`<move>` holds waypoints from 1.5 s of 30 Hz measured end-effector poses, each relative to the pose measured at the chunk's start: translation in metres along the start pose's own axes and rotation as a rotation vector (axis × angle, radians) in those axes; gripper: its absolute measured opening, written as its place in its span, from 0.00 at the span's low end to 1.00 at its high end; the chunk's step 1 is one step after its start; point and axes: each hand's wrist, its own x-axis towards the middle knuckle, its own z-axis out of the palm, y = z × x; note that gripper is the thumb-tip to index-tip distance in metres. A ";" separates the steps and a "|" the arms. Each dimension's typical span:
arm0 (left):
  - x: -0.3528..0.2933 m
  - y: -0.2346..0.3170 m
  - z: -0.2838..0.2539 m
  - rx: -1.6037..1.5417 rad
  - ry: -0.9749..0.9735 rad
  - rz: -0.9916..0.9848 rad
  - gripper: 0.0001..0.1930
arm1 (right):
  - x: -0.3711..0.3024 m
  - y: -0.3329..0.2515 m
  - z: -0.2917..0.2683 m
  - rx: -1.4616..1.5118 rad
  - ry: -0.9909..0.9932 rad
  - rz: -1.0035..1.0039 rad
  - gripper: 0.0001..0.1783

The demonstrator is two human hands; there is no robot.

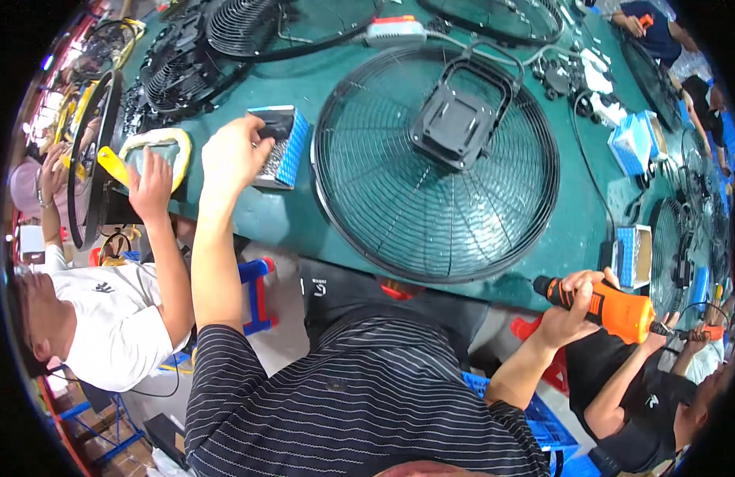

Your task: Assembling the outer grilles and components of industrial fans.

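Note:
My left hand (234, 155) is over the left side of a blue cardboard box (289, 163) of small metal screws (277, 153). Its fingers are curled toward the thumb, and whatever they pinch is too small or hidden to make out. Something black (278, 123) lies in the far end of that box. At the table's front edge on the right, my right hand (570, 310) grips an orange and black electric screwdriver (619, 312), its black nose pointing left. Between my hands a round black wire fan guard (439, 215) lies flat, carrying a square black motor mount (455, 126) with a loop bracket.
More fan guards (248, 32) crowd the far side of the green table (260, 219). A white power strip (396, 32) with a cable lies beyond the guard. Blue boxes (630, 147) stand at right. Co-workers work on the left (113, 314) and right (638, 397).

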 end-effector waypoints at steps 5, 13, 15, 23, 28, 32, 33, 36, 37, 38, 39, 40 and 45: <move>-0.017 -0.001 0.004 0.120 -0.119 -0.090 0.17 | -0.001 0.002 -0.004 -0.016 0.061 0.021 0.23; -0.015 -0.007 0.019 0.059 -0.151 -0.100 0.08 | 0.002 0.008 -0.018 0.039 0.070 0.085 0.22; -0.017 -0.009 0.017 -0.010 -0.108 -0.088 0.07 | 0.003 0.008 -0.022 0.067 0.042 0.078 0.22; -0.028 -0.016 0.002 -0.147 0.112 -0.015 0.06 | 0.008 -0.012 -0.021 0.095 -0.095 0.062 0.24; -0.063 0.039 -0.016 -0.567 0.148 0.172 0.07 | 0.010 -0.053 -0.007 0.331 -0.131 0.048 0.30; -0.130 0.136 -0.003 -1.075 -0.196 0.481 0.08 | -0.009 -0.081 0.012 0.765 -0.154 0.114 0.28; -0.144 0.154 0.002 -1.143 -0.295 0.488 0.08 | -0.013 -0.087 0.017 0.829 -0.186 0.146 0.28; -0.159 0.181 0.012 -1.196 -0.274 0.587 0.10 | -0.020 -0.097 0.028 0.873 -0.272 0.196 0.29; -0.163 0.183 0.013 -1.212 -0.276 0.581 0.10 | -0.021 -0.099 0.031 0.876 -0.277 0.216 0.29; -0.163 0.185 0.015 -1.244 -0.252 0.594 0.11 | -0.021 -0.100 0.033 0.855 -0.297 0.220 0.29; -0.163 0.185 0.016 -1.235 -0.270 0.614 0.11 | -0.021 -0.100 0.034 0.862 -0.305 0.228 0.30; -0.162 0.184 0.016 -1.234 -0.270 0.629 0.11 | -0.022 -0.099 0.035 0.861 -0.303 0.242 0.30; -0.160 0.187 0.020 -1.172 -0.234 0.715 0.12 | -0.024 -0.094 0.034 0.815 -0.324 0.253 0.29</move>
